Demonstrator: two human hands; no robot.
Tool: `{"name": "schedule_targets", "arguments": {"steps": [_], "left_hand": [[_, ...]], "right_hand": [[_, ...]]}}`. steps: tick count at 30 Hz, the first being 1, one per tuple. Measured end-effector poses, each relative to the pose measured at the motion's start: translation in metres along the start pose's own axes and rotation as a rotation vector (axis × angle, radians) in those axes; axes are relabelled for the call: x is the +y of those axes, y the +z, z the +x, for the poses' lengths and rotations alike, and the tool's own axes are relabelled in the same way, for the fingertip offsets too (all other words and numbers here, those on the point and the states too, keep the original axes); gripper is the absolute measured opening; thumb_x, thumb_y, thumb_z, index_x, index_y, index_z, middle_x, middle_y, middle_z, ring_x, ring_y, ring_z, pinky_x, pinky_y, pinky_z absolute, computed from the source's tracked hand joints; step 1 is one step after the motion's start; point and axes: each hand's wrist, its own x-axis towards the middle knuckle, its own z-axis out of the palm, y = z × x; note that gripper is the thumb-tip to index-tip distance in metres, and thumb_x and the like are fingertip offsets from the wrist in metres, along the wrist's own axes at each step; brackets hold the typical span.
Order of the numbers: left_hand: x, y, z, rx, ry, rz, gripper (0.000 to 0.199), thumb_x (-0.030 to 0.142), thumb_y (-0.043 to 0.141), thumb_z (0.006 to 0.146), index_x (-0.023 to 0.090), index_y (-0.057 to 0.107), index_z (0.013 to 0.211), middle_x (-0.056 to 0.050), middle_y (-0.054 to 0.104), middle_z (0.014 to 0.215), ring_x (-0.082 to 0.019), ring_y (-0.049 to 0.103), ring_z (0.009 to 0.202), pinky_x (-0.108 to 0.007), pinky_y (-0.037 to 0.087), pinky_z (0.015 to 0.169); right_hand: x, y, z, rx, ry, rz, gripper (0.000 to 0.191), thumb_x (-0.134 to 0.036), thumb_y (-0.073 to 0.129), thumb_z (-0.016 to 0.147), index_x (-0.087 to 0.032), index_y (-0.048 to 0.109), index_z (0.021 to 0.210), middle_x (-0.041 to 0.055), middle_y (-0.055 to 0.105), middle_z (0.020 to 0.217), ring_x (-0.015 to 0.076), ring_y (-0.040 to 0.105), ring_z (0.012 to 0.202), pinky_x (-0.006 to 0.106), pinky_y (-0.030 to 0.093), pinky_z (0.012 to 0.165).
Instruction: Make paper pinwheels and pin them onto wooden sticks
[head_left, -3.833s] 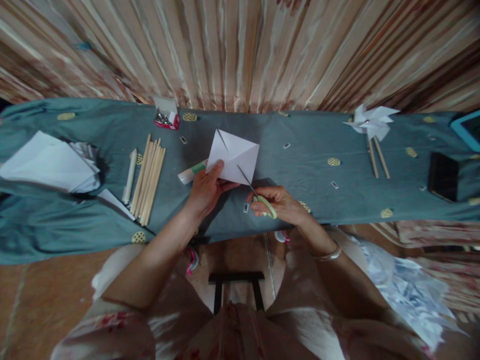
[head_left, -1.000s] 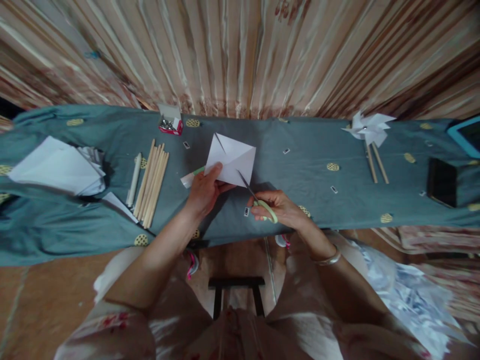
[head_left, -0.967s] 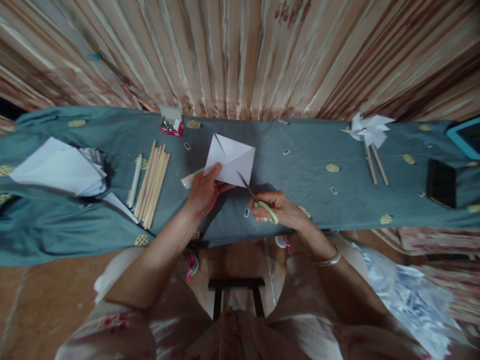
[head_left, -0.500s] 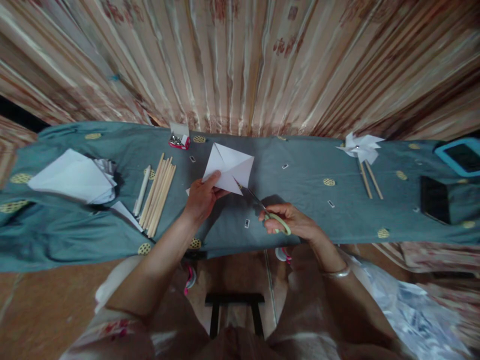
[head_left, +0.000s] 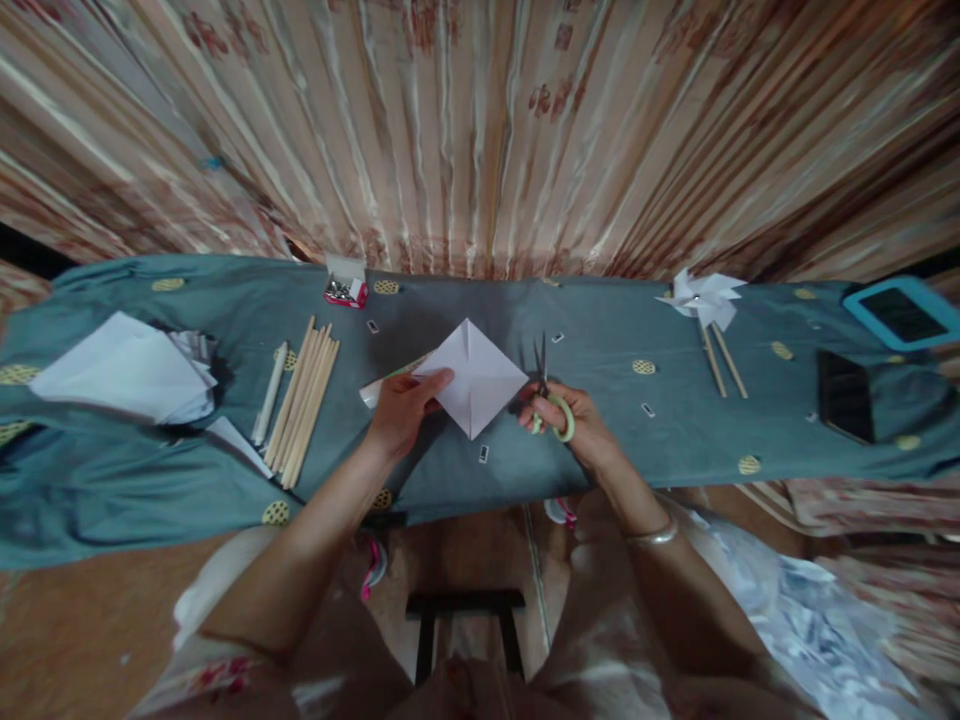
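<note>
Between my hands is a creased square of white paper (head_left: 484,378), turned like a diamond, with slits along its creases. My left hand (head_left: 409,405) pinches its left corner, thumb on top. A pair of scissors with pale green handles (head_left: 561,418) is in my right hand (head_left: 574,425), its blades slightly parted and pointing away from me. The right corner of the paper comes close to the fingers of that hand; whether they touch I cannot tell. Partly hidden behind my left hand and the paper lies a pale, long flat item (head_left: 370,393).
At the left are a stack of white paper (head_left: 120,370), a white pen-like stick (head_left: 270,395) and several wooden sticks (head_left: 304,405). Behind them stands a small red box of metal pins (head_left: 346,290). On the right lie a paper pinwheel (head_left: 701,297), a phone (head_left: 845,395) and a blue-framed tablet (head_left: 904,312).
The scissors have come out of the paper's slit, and their blades now point away from me. The paper has turned to a diamond and shifted slightly right and nearer to me.
</note>
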Motion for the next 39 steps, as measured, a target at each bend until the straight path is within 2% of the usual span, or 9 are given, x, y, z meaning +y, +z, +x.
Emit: {"name": "schedule_targets", "arguments": {"steps": [5, 11, 17, 22, 26, 31, 34, 36, 39], "left_hand": [[-0.008, 0.001, -0.002, -0.038, -0.002, 0.086, 0.025, 0.031, 0.089, 0.057, 0.012, 0.075, 0.064, -0.007, 0.074, 0.069, -0.016, 0.065, 0.061, -0.028, 0.053, 0.062], [-0.013, -0.001, -0.003, -0.065, 0.057, 0.223, 0.016, 0.027, 0.085, 0.063, 0.015, 0.075, 0.063, -0.004, 0.074, 0.068, -0.016, 0.062, 0.06, -0.026, 0.05, 0.058], [-0.016, 0.002, -0.003, -0.063, -0.044, 0.058, 0.021, 0.033, 0.083, 0.067, 0.014, 0.073, 0.07, -0.005, 0.073, 0.07, -0.017, 0.066, 0.063, -0.028, 0.053, 0.063], [-0.016, 0.008, -0.005, -0.073, -0.092, -0.094, 0.031, 0.044, 0.077, 0.072, 0.016, 0.071, 0.083, -0.007, 0.076, 0.081, -0.026, 0.072, 0.085, -0.035, 0.058, 0.075], [-0.012, 0.011, -0.008, -0.102, -0.151, -0.164, 0.038, 0.05, 0.068, 0.08, 0.017, 0.071, 0.098, -0.009, 0.077, 0.097, -0.028, 0.071, 0.101, -0.037, 0.058, 0.084], [-0.019, 0.011, -0.017, -0.187, -0.12, -0.169, 0.036, 0.047, 0.077, 0.073, 0.02, 0.072, 0.096, -0.007, 0.075, 0.106, -0.025, 0.068, 0.107, -0.038, 0.056, 0.092], [-0.031, 0.011, -0.021, -0.23, -0.052, -0.05, 0.029, 0.042, 0.083, 0.067, 0.019, 0.073, 0.082, -0.006, 0.076, 0.1, -0.023, 0.068, 0.104, -0.035, 0.054, 0.095], [-0.037, 0.013, -0.021, -0.214, -0.027, 0.035, 0.028, 0.042, 0.083, 0.069, 0.017, 0.073, 0.078, -0.007, 0.076, 0.094, -0.022, 0.069, 0.098, -0.033, 0.054, 0.094], [-0.039, 0.014, -0.019, -0.115, -0.046, 0.004, 0.034, 0.043, 0.081, 0.07, 0.015, 0.072, 0.087, -0.008, 0.076, 0.097, -0.021, 0.071, 0.09, -0.032, 0.057, 0.087]], "right_hand": [[-0.002, 0.005, 0.011, 0.123, -0.061, 0.052, 0.05, -0.058, 0.085, 0.055, -0.022, 0.066, 0.084, -0.0036, 0.063, 0.065, 0.0116, 0.056, 0.058, 0.025, 0.046, 0.056], [-0.005, 0.011, 0.009, 0.08, -0.015, -0.029, 0.039, -0.044, 0.088, 0.052, -0.021, 0.063, 0.072, -0.008, 0.051, 0.055, 0.0071, 0.042, 0.05, 0.022, 0.033, 0.048], [0.004, 0.018, 0.01, 0.063, 0.021, 0.016, 0.043, -0.043, 0.089, 0.049, -0.02, 0.064, 0.076, -0.0085, 0.054, 0.054, 0.0076, 0.046, 0.048, 0.022, 0.038, 0.048], [0.006, 0.028, 0.013, 0.059, 0.061, 0.092, 0.045, -0.044, 0.089, 0.045, -0.021, 0.063, 0.073, -0.0083, 0.057, 0.053, 0.0083, 0.051, 0.047, 0.021, 0.04, 0.045], [0.004, 0.036, 0.013, 0.14, 0.05, 0.176, 0.043, -0.043, 0.089, 0.046, -0.021, 0.063, 0.071, -0.0074, 0.058, 0.055, 0.0071, 0.049, 0.046, 0.022, 0.044, 0.046], [0.006, 0.046, 0.015, 0.277, 0.019, 0.337, 0.04, -0.04, 0.09, 0.046, -0.021, 0.064, 0.071, -0.0068, 0.059, 0.057, 0.0072, 0.05, 0.046, 0.021, 0.043, 0.045], [0.009, 0.053, 0.016, 0.264, 0.009, 0.364, 0.039, -0.04, 0.089, 0.048, -0.02, 0.064, 0.072, -0.0059, 0.061, 0.059, 0.0074, 0.05, 0.049, 0.022, 0.043, 0.048], [0.011, 0.058, 0.016, 0.222, -0.001, 0.344, 0.04, -0.042, 0.088, 0.05, -0.02, 0.064, 0.073, -0.0056, 0.062, 0.06, 0.0078, 0.051, 0.051, 0.022, 0.043, 0.05], [0.012, 0.064, 0.016, 0.175, -0.016, 0.321, 0.042, -0.044, 0.088, 0.05, -0.021, 0.062, 0.073, -0.0056, 0.063, 0.062, 0.0082, 0.053, 0.054, 0.022, 0.044, 0.052]]}}
